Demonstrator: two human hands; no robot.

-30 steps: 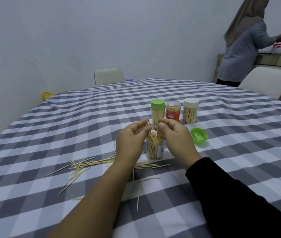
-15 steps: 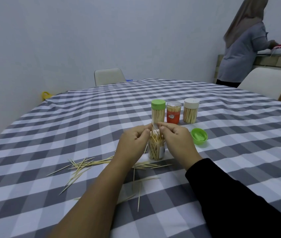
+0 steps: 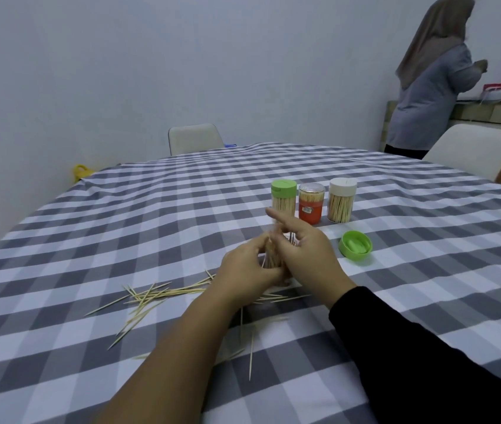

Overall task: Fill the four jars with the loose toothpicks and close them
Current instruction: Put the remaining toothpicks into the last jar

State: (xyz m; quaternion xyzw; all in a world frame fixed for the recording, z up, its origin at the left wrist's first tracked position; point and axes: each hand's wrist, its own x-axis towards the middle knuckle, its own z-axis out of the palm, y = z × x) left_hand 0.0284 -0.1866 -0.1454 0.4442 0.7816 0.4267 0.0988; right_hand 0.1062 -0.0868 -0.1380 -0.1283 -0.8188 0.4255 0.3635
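Fingers (image 3: 261,249) of both hands curl round the toothpick-filled open jar (image 3: 273,261)

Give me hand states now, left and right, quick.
Left hand: fingers curled round the open jar of toothpicks.
Right hand: against the jar, index finger straight; grip cannot be told.

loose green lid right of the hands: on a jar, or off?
Off. The green lid lies alone on the tablecloth, hollow side up, apart from every jar.
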